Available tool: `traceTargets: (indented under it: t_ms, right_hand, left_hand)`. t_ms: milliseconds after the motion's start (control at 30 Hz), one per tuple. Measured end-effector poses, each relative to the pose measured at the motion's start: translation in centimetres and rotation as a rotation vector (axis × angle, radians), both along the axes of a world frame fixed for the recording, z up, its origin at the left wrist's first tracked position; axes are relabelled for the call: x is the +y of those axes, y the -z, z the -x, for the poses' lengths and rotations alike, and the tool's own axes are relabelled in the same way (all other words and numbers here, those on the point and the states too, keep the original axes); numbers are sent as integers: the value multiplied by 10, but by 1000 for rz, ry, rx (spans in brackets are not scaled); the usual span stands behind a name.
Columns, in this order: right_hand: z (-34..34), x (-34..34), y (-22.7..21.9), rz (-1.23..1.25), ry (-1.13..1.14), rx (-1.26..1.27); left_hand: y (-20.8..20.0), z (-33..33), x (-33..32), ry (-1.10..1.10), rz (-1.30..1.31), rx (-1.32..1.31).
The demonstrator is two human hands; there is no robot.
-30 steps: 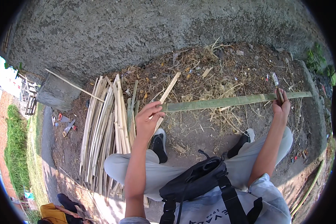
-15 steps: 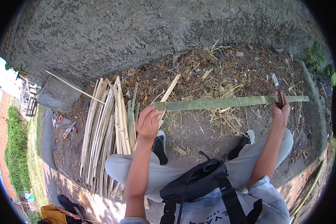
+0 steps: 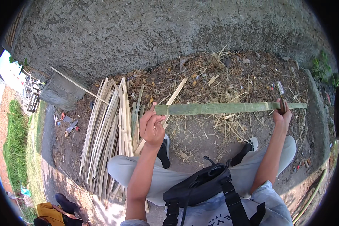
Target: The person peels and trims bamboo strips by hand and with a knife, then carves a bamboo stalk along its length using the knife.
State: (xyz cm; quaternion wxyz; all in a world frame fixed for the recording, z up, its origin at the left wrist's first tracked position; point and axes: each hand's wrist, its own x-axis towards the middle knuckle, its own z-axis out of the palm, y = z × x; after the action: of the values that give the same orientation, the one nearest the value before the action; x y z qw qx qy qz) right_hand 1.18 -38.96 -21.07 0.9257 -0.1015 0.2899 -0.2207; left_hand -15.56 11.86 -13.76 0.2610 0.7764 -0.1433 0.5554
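Note:
A long green bamboo strip stretches level in front of me, above the ground. My left hand pinches its left end, the other fingers curled. Toward the strip's right end my right hand is closed around it, together with a dark brown object that crosses the strip; its kind I cannot make out. A short length of bamboo sticks out past the right hand.
Split bamboo strips lie piled at my left, by a concrete block. Beyond them are two handsaws. A rough wall rises ahead, with dry litter at its foot. Someone in a yellow top sits at the lower left.
The strip's left end sits slightly lower in the picture, and the left hand has shifted a little right and down. Both hands still hold the strip. The person in yellow has shifted.

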Motion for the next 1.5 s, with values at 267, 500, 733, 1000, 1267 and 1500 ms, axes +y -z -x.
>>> traceTargets:
  t_ms: [267,500,733,1000,1267,1500]
  right_hand:
    - [-25,-28,51,70,13,19]
    - [-35,-33,81,141,121,111]
    - [-30,-17,56,93,230,91]
    - [-25,-13,49,150,247,54]
    - [-34,-19,67,32,136,31]
    - [-51,-1,89,5,93,111]
  left_hand:
    - [-16,15,-10,70,-19,-35]
    - [-5,18,-28,120,-24,9]
    - [16,30,-59,93,-8,-2]
    - [25,12,-10,72,-246,689]
    - [-6,11,16,243,340,928]
    - [-41,24,17,765,692,622]
